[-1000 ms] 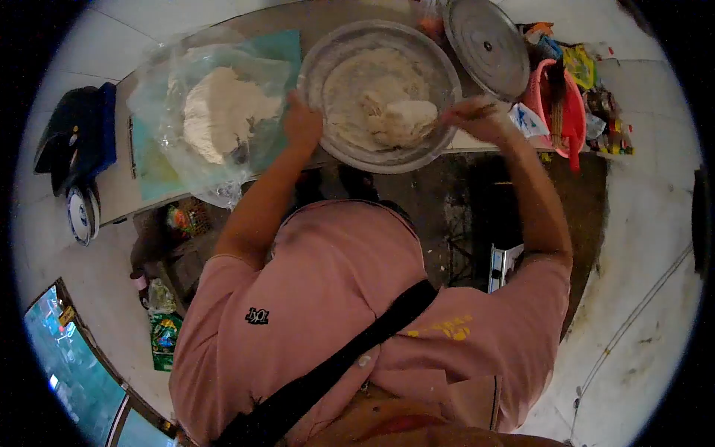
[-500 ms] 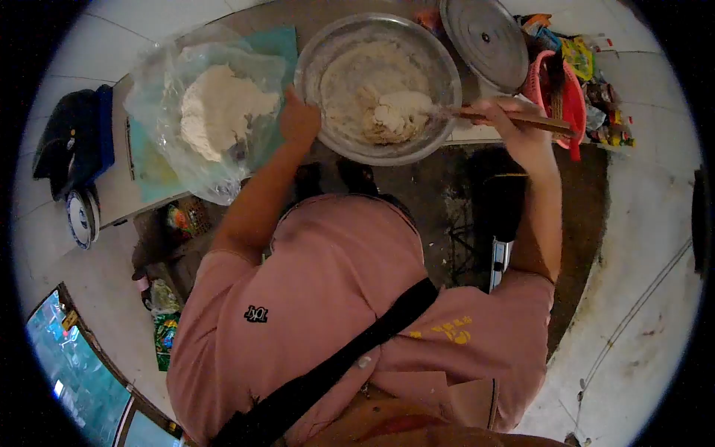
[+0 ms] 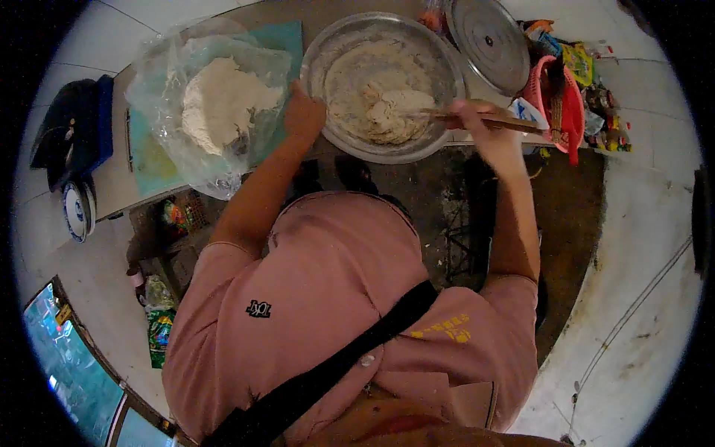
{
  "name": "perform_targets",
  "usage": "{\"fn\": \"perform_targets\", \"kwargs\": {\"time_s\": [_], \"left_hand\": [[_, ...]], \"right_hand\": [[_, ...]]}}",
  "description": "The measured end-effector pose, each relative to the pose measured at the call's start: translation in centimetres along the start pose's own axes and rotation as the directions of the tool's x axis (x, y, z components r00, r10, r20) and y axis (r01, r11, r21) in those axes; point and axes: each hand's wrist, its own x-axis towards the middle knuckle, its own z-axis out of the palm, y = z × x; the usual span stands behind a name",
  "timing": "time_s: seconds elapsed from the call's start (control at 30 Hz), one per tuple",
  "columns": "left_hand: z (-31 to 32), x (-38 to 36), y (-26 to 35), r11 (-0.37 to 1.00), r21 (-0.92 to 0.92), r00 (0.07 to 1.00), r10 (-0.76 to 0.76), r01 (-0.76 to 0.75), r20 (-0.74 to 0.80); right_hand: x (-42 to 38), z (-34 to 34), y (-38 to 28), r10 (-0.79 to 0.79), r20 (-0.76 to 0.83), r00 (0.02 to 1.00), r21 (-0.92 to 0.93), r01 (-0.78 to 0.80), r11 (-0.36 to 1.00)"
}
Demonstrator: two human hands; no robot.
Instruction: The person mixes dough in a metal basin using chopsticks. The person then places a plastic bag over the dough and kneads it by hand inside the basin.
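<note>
Since half a second ago, the right hand (image 3: 488,134) has shifted left, closer to the bowl, and the sticks it carries have slid the same way; the left hand (image 3: 304,118) stays in about the same place. The right hand is closed around slim brown wooden sticks (image 3: 514,121), which slant over the right rim of a wide, round, grey metal bowl (image 3: 448,71) and end in a pale, lumpy, damp flour mixture (image 3: 387,132). The left hand is against the bowl's left rim; whether its fingers curl around the metal, I cannot tell.

The bowl sits on a long beige table (image 3: 112,175), its near rim reaching the table's near edge. The mixture is gathered mostly toward that near side, with a thin smear over the rest of the bottom. Toward the table's left end, white powdery flour (image 3: 220,104) lies heaped in a crinkled, clear plastic bag (image 3: 160,89) on a flat teal board (image 3: 289,41). Near the far edge, just right of the bowl, is a round grey metal lid (image 3: 477,59). Toward the right end stands a pink plastic basket (image 3: 572,112), with a yellow packet (image 3: 578,65) beside it.
</note>
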Motion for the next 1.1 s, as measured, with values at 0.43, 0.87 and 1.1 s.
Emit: {"fn": "perform_targets", "kwargs": {"time_s": [0.43, 0.87, 1.1], "left_hand": [[-3.4, -1.0, 2.6, 0.982, -0.147, 0.991, -0.113, 0.122, 0.065], [-0.7, -0.5, 0.5, 0.993, -0.120, 0.996, 0.005, -0.016, -0.092], [2.4, 0.9, -2.2, 0.992, 0.074, 0.994, 0.107, -0.106, -0.005]], "right_hand": [[2.8, -1.2, 3.2, 0.030, 0.034, 0.999, -0.084, -0.027, 0.996], [3.5, -2.2, 4.1, 0.084, -0.082, 0.993, -0.262, -0.103, 0.960], [4.3, -1.8, 9.5, 0.100, -0.057, 0.993, 0.132, -0.092, 0.987]]}}
